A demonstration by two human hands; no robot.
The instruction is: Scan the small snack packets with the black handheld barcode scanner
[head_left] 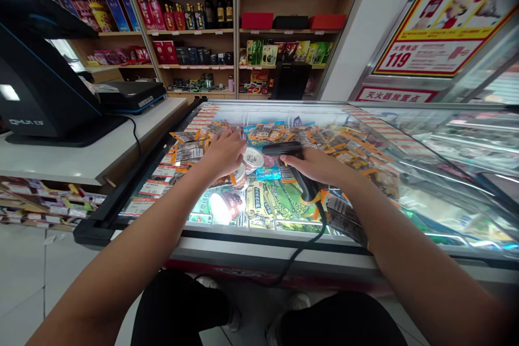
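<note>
My right hand (pixel 316 165) is wrapped round a black barcode scanner (pixel 305 184), whose head points left over the glass-topped freezer (pixel 263 246). From the handle's base a black cable (pixel 302 248) hangs toward me. My left hand (pixel 225 152) is closed, with fingers bent down over orange-edged snack packets (pixel 190 152); whatever is between its fingertips is hidden. Between the hands lies a round tub with a pale lid (pixel 253 157). Nearer to me are another tub (pixel 229 204), a yellow-green pack (pixel 257 200) and a green pack (pixel 286 199). More packets spread right, under my right forearm.
To the left, a white counter (pixel 81 159) carries a black checkout terminal (pixel 44 86) and a flat black device (pixel 130 96). Shelves (pixel 194 32) with boxes and bottles line the back. Another glass-covered freezer section (pixel 446 189) extends on the right.
</note>
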